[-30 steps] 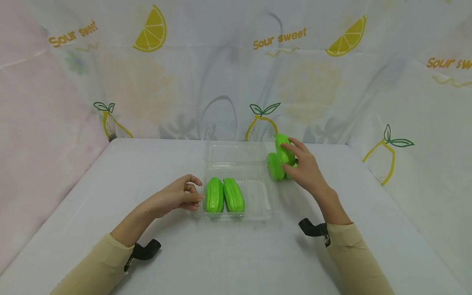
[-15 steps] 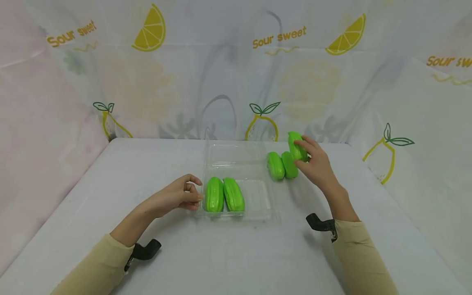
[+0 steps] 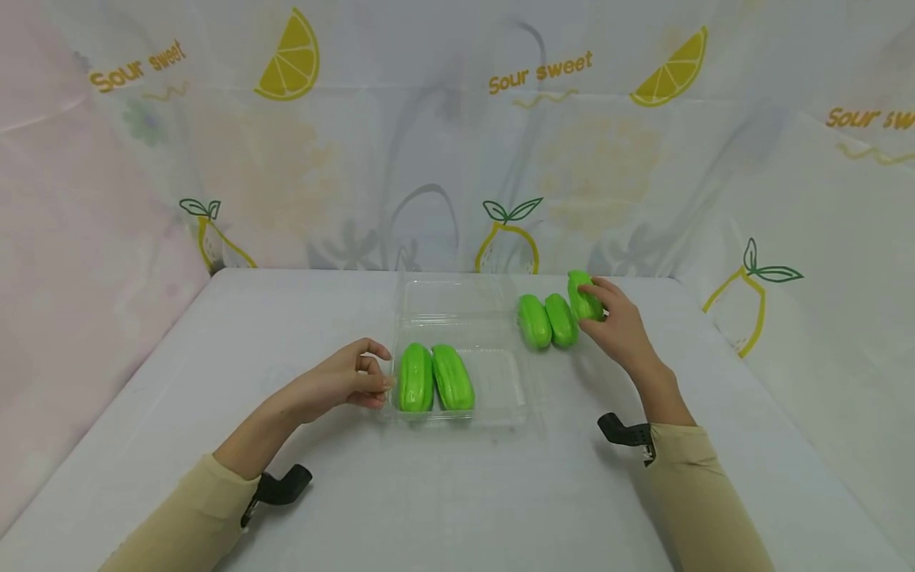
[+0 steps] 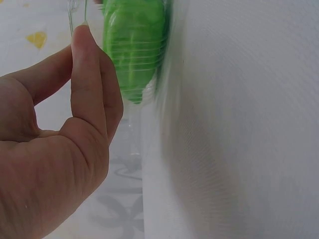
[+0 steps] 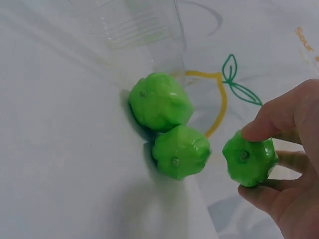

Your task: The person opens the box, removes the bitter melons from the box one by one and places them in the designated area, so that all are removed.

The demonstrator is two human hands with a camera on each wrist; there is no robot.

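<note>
My right hand (image 3: 620, 324) grips a ridged green cucumber (image 3: 584, 295) at the back right of the table. In the right wrist view, the thumb and fingers pinch this cucumber (image 5: 249, 158) from both sides, apart from its neighbours. Two more cucumbers lie side by side just left of it, one (image 3: 561, 320) touching the other (image 3: 534, 321). An open clear plastic box (image 3: 493, 381) sits mid-table, with one cucumber (image 3: 416, 377) and another (image 3: 453, 377) in its left part. At its left edge, my left hand (image 3: 346, 377) pinches the thin rim (image 4: 78, 12) between thumb and finger.
The box's clear lid (image 3: 457, 298) lies folded back toward the rear. A white cloth covers the table (image 3: 457, 492). Printed fabric (image 3: 429, 143) with lemon drawings hangs at the back and sides. Black wrist cameras (image 3: 284, 485) jut from both sleeves.
The right hand has carried its cucumber to the right, past the two lying ones, and then lowered it. Both lying cucumbers have come into full view. The left hand keeps its place.
</note>
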